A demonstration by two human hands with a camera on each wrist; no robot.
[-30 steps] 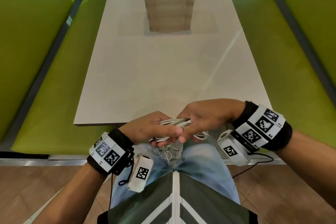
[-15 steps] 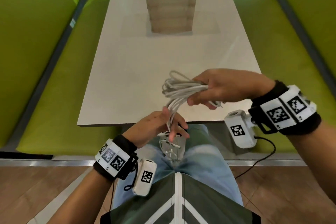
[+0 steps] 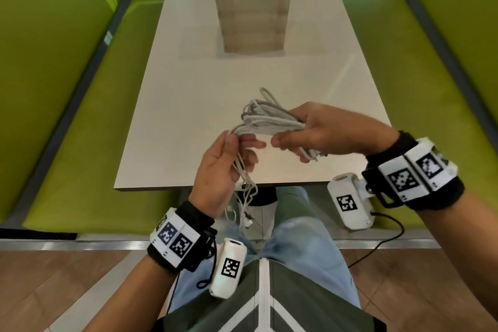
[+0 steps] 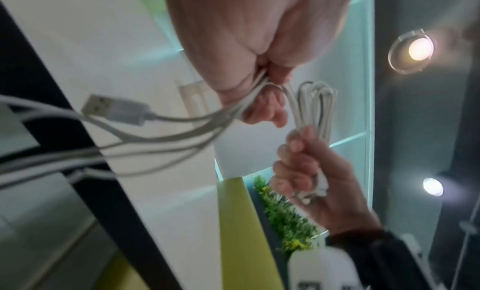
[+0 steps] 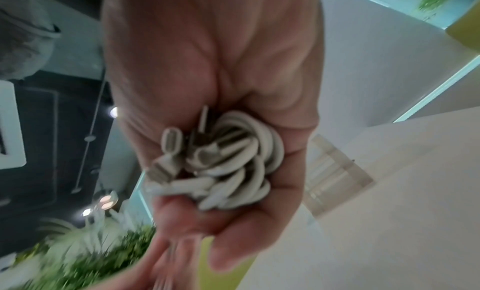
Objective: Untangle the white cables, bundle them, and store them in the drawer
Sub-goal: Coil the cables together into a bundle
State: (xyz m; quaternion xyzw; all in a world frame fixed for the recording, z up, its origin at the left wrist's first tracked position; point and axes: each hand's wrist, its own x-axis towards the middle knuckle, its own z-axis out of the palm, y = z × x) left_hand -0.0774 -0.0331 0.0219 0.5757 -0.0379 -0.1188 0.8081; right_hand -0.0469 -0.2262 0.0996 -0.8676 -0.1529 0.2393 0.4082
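My right hand point(image 3: 327, 131) grips coiled bundle of white rubber-sheathed cables point(image 3: 269, 121) above white tabletop point(image 3: 188, 83) near edge; my left hand point(image 3: 221, 170) pinches trailing strands.

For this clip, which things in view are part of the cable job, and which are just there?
Part of the job:
- white cables, looped bunch gripped by the right hand, loose ends trailing through the left hand
- clear drawer unit at the table's far end

Just there:
- white table
- green benches on both sides
- plants in the left wrist view
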